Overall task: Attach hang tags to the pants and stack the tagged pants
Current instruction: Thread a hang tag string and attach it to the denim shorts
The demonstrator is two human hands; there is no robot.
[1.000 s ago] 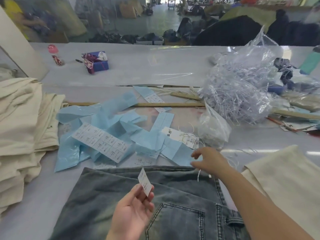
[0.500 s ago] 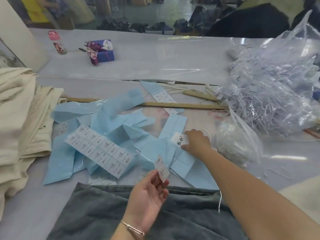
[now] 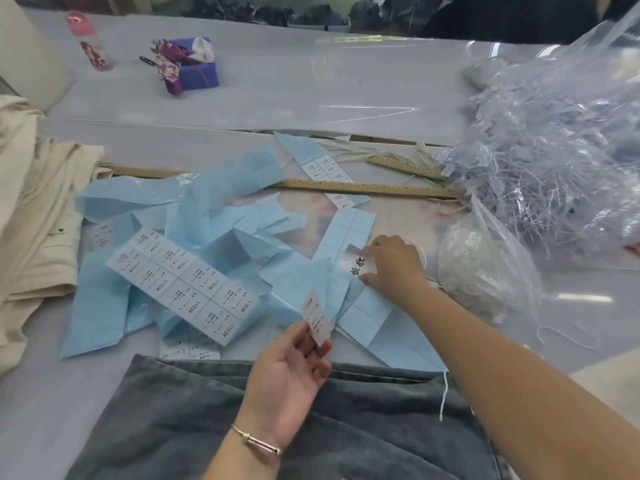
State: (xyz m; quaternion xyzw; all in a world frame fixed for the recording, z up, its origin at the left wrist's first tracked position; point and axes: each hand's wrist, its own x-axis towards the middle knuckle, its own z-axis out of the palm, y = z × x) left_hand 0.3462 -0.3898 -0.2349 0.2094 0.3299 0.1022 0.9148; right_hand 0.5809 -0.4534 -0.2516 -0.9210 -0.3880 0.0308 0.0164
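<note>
Pinching a small size sticker (image 3: 318,317) in her left hand (image 3: 289,379), a worker's right hand (image 3: 393,266) closes its grip on a white hang tag (image 3: 356,265) mid-bench, while grey jeans (image 3: 294,427) at the near edge remain untagged and cream pants (image 3: 31,216) pile at the left edge.

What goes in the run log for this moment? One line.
left hand: pinches size sticker | right hand: picks hang tag off table | jeans: untagged
</note>
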